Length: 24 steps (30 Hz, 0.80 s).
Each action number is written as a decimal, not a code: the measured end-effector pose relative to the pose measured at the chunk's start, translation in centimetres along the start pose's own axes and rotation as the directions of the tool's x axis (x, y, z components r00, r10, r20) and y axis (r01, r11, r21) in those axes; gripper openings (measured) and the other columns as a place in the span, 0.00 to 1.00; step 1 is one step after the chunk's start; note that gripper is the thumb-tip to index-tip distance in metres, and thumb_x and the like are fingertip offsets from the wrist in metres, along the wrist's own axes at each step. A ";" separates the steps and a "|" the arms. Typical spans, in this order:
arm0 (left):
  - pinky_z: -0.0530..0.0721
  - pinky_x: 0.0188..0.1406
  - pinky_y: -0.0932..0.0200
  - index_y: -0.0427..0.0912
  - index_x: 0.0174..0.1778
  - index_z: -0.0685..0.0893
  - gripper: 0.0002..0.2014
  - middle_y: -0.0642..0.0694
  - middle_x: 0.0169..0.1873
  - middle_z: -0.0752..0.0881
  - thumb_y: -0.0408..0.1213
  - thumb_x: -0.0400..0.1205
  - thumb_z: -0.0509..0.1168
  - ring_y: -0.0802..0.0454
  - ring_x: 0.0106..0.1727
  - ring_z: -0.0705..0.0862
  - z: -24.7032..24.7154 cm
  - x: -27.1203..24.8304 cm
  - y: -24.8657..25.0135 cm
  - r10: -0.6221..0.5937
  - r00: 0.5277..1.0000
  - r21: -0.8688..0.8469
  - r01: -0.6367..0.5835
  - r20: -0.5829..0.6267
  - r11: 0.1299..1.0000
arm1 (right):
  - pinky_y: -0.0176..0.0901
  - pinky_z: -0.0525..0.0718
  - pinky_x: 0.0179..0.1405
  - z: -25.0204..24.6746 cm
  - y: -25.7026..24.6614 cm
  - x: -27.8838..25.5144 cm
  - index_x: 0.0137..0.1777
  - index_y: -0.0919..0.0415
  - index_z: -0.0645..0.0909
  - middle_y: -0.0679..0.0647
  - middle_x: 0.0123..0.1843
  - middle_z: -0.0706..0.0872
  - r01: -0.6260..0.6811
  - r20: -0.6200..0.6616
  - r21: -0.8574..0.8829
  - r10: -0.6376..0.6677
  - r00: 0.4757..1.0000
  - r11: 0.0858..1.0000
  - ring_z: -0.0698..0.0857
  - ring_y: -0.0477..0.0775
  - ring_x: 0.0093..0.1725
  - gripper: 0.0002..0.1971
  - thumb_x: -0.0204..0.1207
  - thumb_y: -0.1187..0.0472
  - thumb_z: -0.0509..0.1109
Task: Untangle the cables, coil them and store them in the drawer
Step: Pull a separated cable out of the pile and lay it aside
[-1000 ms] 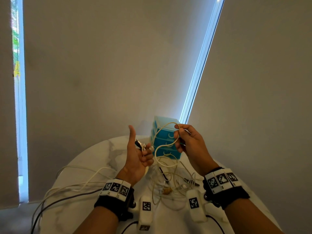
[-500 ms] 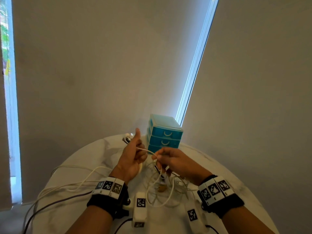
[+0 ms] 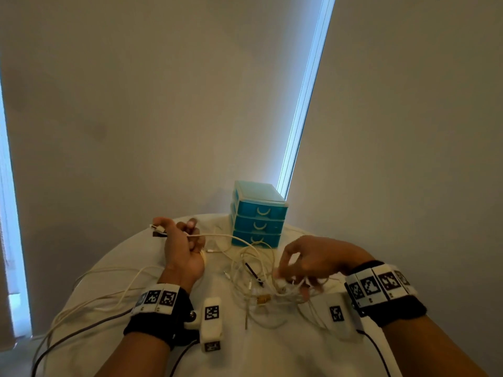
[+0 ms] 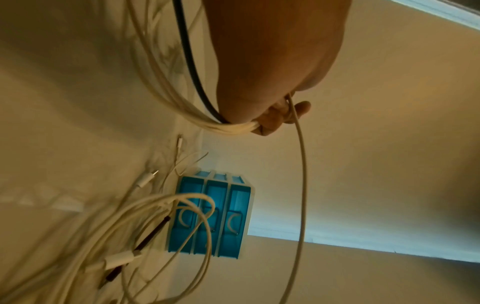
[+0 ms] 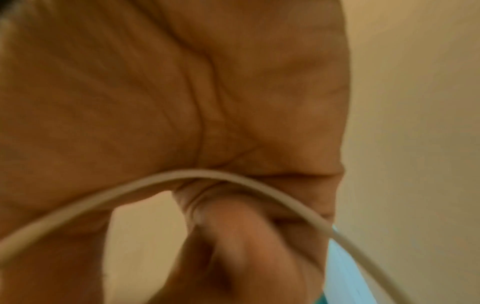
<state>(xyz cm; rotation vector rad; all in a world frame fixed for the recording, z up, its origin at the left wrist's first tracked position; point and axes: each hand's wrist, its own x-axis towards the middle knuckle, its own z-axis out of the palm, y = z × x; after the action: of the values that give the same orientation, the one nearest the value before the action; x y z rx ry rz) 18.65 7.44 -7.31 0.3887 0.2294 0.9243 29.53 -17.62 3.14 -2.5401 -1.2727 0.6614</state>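
My left hand is raised over the back left of the round white table. It grips a bundle of white cables together with a dark cable; a white plug sticks out by the thumb. One white cable runs from it down into the tangle of cables at mid-table. My right hand reaches down onto that tangle, its fingers curled round a white cable that crosses the palm. The blue drawer unit stands behind with all three drawers closed.
Several white cables and a dark cable trail from my left hand off the table's left edge. Loose plugs, a black probe-like connector and a small brass connector lie in the tangle. Grey blinds hang behind the table.
My right hand has dropped from in front of the drawers to the tangle on the table and shifted right. My left hand has sunk and turned, its thumb no longer pointing up.
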 end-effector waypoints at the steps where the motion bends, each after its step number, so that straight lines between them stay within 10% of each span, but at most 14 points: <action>1: 0.57 0.14 0.63 0.51 0.32 0.67 0.29 0.54 0.22 0.73 0.71 0.88 0.55 0.58 0.17 0.59 -0.2 0.1 0.2 -0.006 1.000 -0.019 0.006 0.007 1.000 | 0.37 0.80 0.34 -0.2 0.4 0.0 0.52 0.51 0.91 0.42 0.33 0.92 0.003 -0.143 0.017 -0.001 0.990 1.000 0.86 0.45 0.31 0.18 0.80 0.36 0.77; 4: 0.56 0.14 0.63 0.52 0.30 0.67 0.29 0.54 0.19 0.65 0.70 0.87 0.59 0.59 0.16 0.59 0.1 -0.6 0.3 -0.008 0.997 0.055 0.004 0.078 0.998 | 0.37 0.74 0.30 -0.4 2.5 0.9 0.47 0.57 0.91 0.43 0.27 0.78 0.199 -0.531 0.428 0.067 0.845 0.882 0.74 0.44 0.27 0.27 0.85 0.32 0.68; 8: 0.52 0.20 0.60 0.52 0.30 0.73 0.28 0.54 0.21 0.64 0.71 0.81 0.68 0.59 0.19 0.58 1.5 -2.2 -0.8 -0.106 0.961 0.333 0.016 0.254 0.943 | 0.38 0.68 0.28 -0.1 2.4 1.7 0.52 0.59 0.79 0.49 0.33 0.73 0.551 -0.592 0.801 0.169 0.788 0.235 0.68 0.46 0.27 0.10 0.93 0.57 0.62; 11: 0.56 0.27 0.59 0.51 0.38 0.84 0.26 0.54 0.28 0.70 0.72 0.76 0.74 0.57 0.27 0.61 2.1 -3.4 -2.0 -0.193 0.918 0.597 -0.056 0.346 0.800 | 0.42 0.71 0.35 1.2 1.3 2.5 0.54 0.59 0.78 0.52 0.38 0.79 0.643 -0.628 0.765 0.191 0.755 -0.030 0.74 0.48 0.32 0.07 0.91 0.68 0.60; 16: 0.74 0.25 0.65 0.47 0.56 0.96 0.28 0.61 0.24 0.81 0.68 0.76 0.74 0.61 0.25 0.75 2.9 -5.7 -3.2 -0.386 0.771 0.826 -0.304 0.506 0.475 | 0.42 0.80 0.39 3.1 -0.5 3.8 0.54 0.60 0.80 0.55 0.43 0.85 0.658 -0.611 0.698 0.246 0.753 -0.281 0.84 0.50 0.40 0.11 0.88 0.76 0.61; 19: 0.90 0.62 0.58 0.44 0.57 0.96 0.18 0.57 0.49 0.96 0.52 0.78 0.80 0.62 0.51 0.93 3.2 -6.3 -3.7 -0.503 0.712 0.867 -0.343 0.491 0.362 | 0.44 0.86 0.51 3.8 -1.4 4.0 0.60 0.63 0.82 0.57 0.49 0.88 0.631 -0.604 0.706 0.192 0.774 -0.323 0.90 0.52 0.48 0.11 0.88 0.76 0.62; 24: 0.90 0.67 0.40 0.40 0.52 0.97 0.12 0.42 0.51 0.96 0.45 0.79 0.83 0.43 0.58 0.94 2.5 -5.2 -4.6 -0.411 0.687 0.795 -0.453 0.600 0.403 | 0.50 0.88 0.69 4.6 -1.3 4.0 0.79 0.62 0.79 0.61 0.72 0.91 0.625 -0.627 0.753 0.061 0.776 -0.206 0.90 0.58 0.72 0.19 0.90 0.64 0.66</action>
<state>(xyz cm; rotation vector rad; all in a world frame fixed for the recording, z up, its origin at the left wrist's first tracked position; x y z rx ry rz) 19.87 0.12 -6.81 1.8463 -0.0577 0.4801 28.49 -13.69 -1.50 -0.7814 -0.5668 0.4708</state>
